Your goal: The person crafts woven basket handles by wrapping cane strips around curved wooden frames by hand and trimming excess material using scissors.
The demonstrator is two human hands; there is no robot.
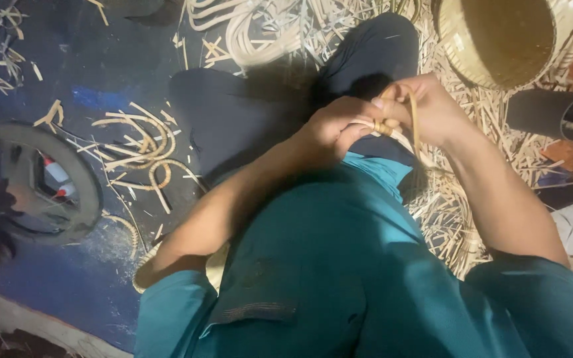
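Right, L hand (329,129) & R hand (426,109) fingers clenched round thin, pale, bent cane strip (414,122)

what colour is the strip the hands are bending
Pale tan strip, clearest in the head view.

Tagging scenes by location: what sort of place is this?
Probably a floor-level cane or bamboo basket-weaving workshop. Pale split cane strips and shavings litter the ground, a round woven tan basket lies nearby, and the left hand and right hand bend a thin tan cane strip.
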